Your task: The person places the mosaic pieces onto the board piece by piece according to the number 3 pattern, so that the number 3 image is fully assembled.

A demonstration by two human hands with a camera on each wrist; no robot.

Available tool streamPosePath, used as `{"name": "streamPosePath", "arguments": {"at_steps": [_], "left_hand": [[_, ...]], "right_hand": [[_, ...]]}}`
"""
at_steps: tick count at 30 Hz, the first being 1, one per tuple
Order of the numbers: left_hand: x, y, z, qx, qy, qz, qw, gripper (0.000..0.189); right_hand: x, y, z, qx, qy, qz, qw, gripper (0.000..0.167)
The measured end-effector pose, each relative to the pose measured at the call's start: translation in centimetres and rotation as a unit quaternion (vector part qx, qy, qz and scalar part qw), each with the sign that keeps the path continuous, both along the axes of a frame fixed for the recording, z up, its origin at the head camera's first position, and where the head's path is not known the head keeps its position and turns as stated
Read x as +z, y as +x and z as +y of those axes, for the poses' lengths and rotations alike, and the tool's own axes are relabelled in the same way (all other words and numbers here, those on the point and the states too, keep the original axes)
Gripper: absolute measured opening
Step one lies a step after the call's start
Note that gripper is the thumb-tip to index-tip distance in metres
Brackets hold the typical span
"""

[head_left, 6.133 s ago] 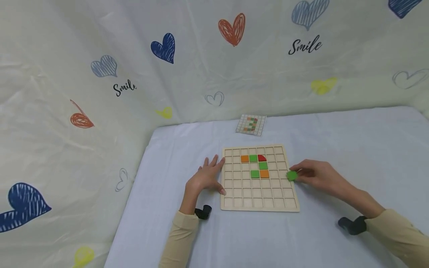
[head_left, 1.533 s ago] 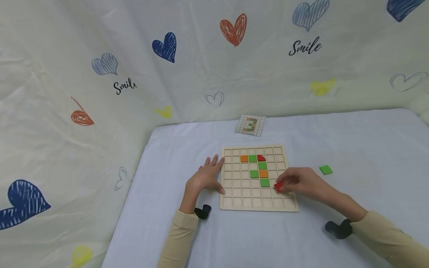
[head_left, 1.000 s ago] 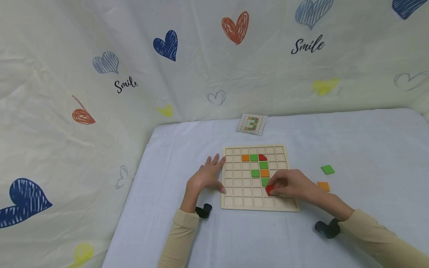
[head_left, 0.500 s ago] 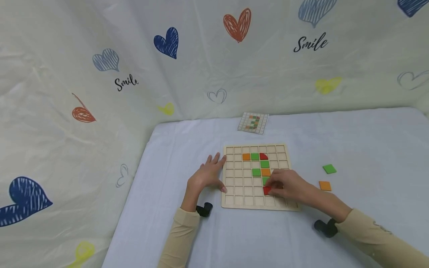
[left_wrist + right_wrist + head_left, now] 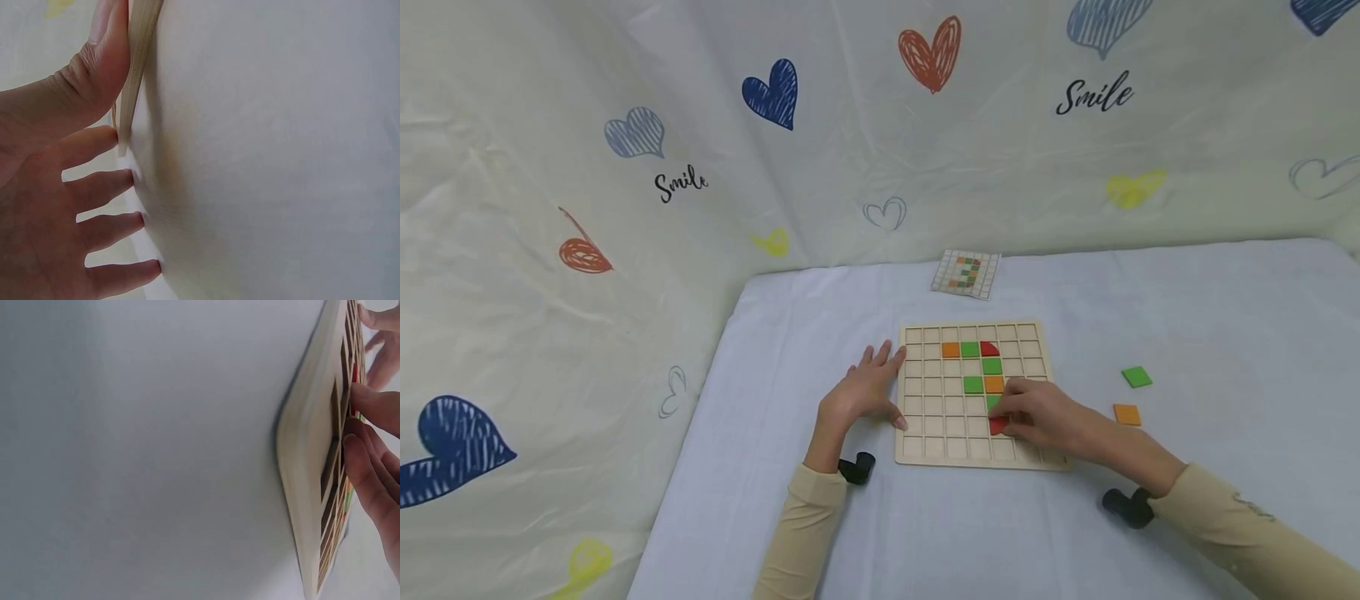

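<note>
A wooden grid board point(image 5: 925, 454) lies on the white-covered table. My left hand point(image 5: 863, 393) rests at its left edge with the fingers spread; in the left wrist view the thumb point(image 5: 109, 53) lies against the board's side. My right hand point(image 5: 1043, 414) is over the board's lower right, thumb and fingers pinching a red quarter-round tile point(image 5: 997, 427) at a cell below a green tile point(image 5: 992, 402), which the fingers partly cover. Above are an orange tile point(image 5: 994, 384), further green tiles and another red quarter-round tile point(image 5: 989, 349), all in cells.
Behind the board lies a pattern card point(image 5: 966, 275) with a similar coloured figure. A loose green tile point(image 5: 1137, 377) and a loose orange tile point(image 5: 1127, 414) lie on the table to the right. A heart-printed curtain point(image 5: 850, 167) hangs behind the table.
The green tile once in my right hand now sits in the board below the orange one. My right hand then brought the red tile leftward to the cell beneath it. My left hand stayed put.
</note>
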State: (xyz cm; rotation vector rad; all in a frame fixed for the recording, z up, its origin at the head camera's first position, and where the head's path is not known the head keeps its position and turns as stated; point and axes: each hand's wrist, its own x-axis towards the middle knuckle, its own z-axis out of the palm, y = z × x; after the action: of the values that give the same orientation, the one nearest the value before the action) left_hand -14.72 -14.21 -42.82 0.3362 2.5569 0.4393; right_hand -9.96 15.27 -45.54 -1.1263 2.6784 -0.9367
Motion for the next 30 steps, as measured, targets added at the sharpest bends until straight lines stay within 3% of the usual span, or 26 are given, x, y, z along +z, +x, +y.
{"name": "streamPosePath", "arguments": {"at_steps": [11, 21, 30], "left_hand": [[0.1, 0.0, -0.1, -0.003, 0.006, -0.006, 1.0, 0.121], [0.0, 0.4, -0.1, 0.0, 0.01, -0.002, 0.9999, 0.121], [-0.2, 0.2, 0.0, -0.001, 0.003, 0.001, 1.0, 0.122]], "right_hand": [[0.2, 0.7, 1.3, -0.048, -0.018, 0.014, 0.9986, 0.024], [-0.4, 1.3, 3.9, -0.073, -0.058, 0.08, 0.9924, 0.031], [0.4, 1.9, 6.8, -0.134, 0.015, 0.028, 0.9905, 0.027]]}}
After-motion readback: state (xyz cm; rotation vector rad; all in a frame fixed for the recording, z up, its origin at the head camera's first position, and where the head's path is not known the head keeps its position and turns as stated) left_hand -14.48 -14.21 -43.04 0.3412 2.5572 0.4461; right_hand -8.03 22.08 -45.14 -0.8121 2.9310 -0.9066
